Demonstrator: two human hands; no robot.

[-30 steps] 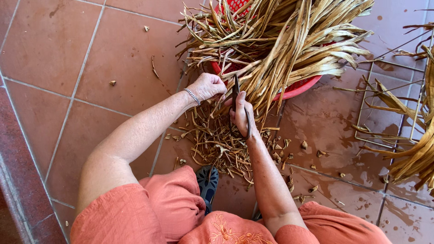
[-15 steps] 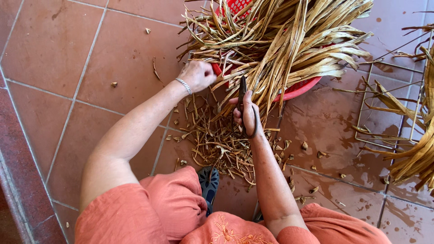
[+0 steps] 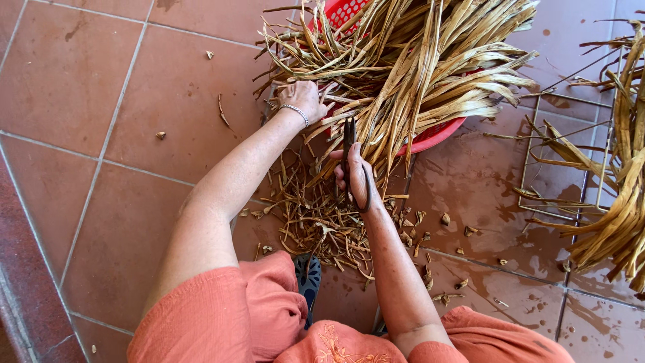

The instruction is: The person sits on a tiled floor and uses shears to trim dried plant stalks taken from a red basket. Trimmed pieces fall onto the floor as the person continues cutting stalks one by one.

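Since a second ago we note the left hand (image 3: 304, 99) has moved away from the right hand (image 3: 355, 176) and up into the dried leaf strips (image 3: 403, 74), fingers curled among them; whether it grips one we cannot tell. The right hand stays closed on dark scissors (image 3: 349, 144), blades pointing at the strips just above it. The red basket (image 3: 430, 138) is mostly buried. Trimmed scraps (image 3: 316, 222) lie below both hands. The wire rack (image 3: 564, 161) to the right is cut off.

Single head cam, looking straight down, close over tiled floor (image 3: 101, 81)
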